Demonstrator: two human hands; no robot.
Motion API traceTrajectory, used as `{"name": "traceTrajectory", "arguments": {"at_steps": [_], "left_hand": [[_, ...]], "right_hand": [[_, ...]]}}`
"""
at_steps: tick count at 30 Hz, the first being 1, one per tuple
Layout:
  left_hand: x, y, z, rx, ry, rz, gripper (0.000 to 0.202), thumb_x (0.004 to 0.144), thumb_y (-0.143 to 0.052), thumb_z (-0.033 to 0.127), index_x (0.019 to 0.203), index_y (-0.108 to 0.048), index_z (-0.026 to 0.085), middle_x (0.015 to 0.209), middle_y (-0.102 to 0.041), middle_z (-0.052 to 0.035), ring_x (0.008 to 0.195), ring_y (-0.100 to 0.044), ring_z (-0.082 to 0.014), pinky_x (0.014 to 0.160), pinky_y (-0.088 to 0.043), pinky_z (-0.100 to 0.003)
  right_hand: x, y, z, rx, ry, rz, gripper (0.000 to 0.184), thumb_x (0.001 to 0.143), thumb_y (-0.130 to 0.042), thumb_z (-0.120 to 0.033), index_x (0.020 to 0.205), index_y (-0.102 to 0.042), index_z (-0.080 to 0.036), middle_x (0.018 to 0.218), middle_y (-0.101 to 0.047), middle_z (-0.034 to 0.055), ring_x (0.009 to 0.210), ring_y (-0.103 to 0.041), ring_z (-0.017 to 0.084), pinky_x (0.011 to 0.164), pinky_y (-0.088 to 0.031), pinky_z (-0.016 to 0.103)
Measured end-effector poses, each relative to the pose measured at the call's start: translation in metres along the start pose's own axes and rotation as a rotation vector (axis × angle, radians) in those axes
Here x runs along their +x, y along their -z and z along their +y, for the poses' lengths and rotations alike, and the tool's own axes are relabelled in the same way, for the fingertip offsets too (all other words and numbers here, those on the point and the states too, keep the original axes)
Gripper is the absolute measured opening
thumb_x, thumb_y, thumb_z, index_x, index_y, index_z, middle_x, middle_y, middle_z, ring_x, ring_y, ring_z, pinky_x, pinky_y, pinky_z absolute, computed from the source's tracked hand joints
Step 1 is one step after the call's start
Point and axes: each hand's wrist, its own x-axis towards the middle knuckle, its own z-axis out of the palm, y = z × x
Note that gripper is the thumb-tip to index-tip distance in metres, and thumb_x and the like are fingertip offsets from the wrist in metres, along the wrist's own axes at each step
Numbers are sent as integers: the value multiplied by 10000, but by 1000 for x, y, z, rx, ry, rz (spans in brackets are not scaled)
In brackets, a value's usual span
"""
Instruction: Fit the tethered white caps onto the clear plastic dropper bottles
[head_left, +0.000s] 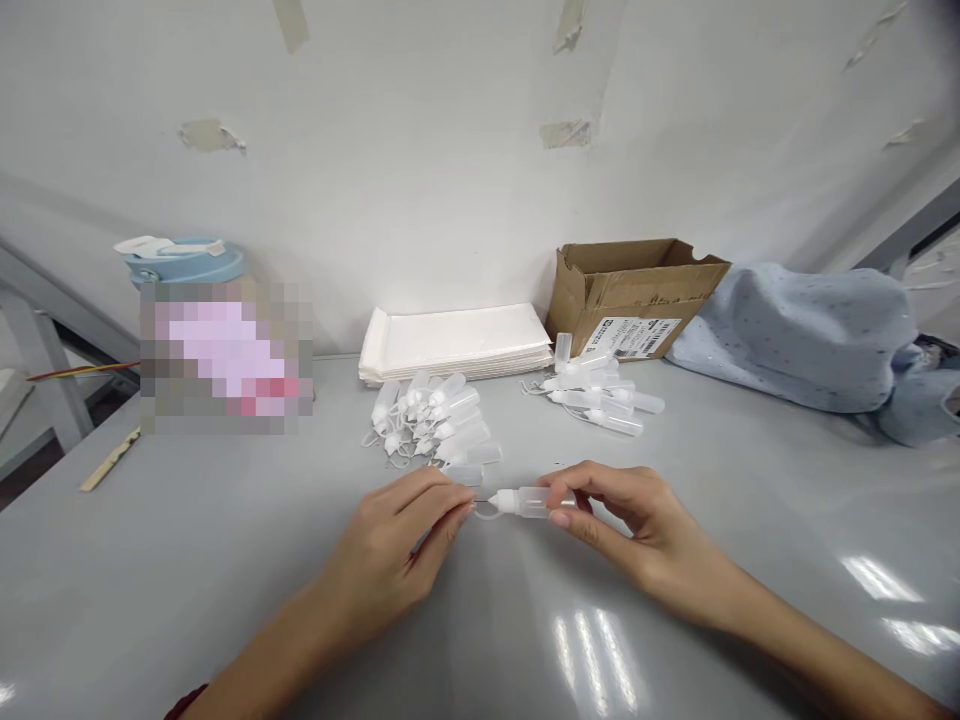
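Observation:
My right hand point(611, 515) pinches the clear body of a small needle-tip squeeze bottle point(531, 502), which lies level with its white cone tip facing left. A thin needle and a looped white strap run from that tip to my left hand point(416, 535). The fingers there are pinched together at the end of the needle and strap; the small cap on the strap is hidden by them. Just beyond my left hand lies a pile of similar bottles point(457, 420) with looped straps. A second group of bottles point(600, 395) rests farther back on the right.
White padded envelopes point(457, 345) are stacked against the wall. Beside them stands an open cardboard box point(637, 295), with pale blue speckled cloth point(787, 335) to its right. At the left are a blurred pink item point(225, 350), a blue lid point(184, 262) and a thin strip point(110, 460) on the grey table point(480, 640).

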Motion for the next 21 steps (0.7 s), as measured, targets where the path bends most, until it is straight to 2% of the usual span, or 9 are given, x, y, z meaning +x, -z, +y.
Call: {"name": "traceTrajectory", "arguments": {"at_steps": [5, 12, 16, 21], "left_hand": [[-3, -3, -3, 81, -77, -7, 165, 845, -522, 37, 955, -583, 143, 768, -617, -36, 666, -546, -130, 587, -456, -243], [-4, -7, 0, 183, -178, 9, 171, 860, -465, 44, 897, -589, 156, 747, -628, -49, 673, -572, -154, 594, -487, -270], [-3, -9, 4, 246, -244, 10, 200, 843, -453, 23, 840, -599, 160, 690, -620, -40, 608, -540, -154, 566, -480, -292], [-1, -11, 7, 276, -254, 10, 203, 818, -464, 0, 802, -600, 150, 635, -596, -30, 595, -502, -163, 573, -480, -314]], "right_hand": [[-1, 1, 2, -7, -40, -32, 118, 878, -514, -271, 845, -612, -213, 761, -635, 13, 653, -515, 138, 534, -370, 242], [0, 0, 2, -40, -1, -87, 134, 883, -489, -238, 829, -604, -195, 742, -631, 13, 633, -512, 126, 518, -353, 229], [0, -1, 2, -70, 44, -99, 139, 879, -483, -212, 806, -597, -180, 718, -631, 9, 609, -508, 113, 531, -366, 221], [0, -7, 2, -84, 84, -100, 141, 870, -484, -182, 824, -618, -178, 710, -645, 3, 556, -507, 96, 492, -366, 207]]}}
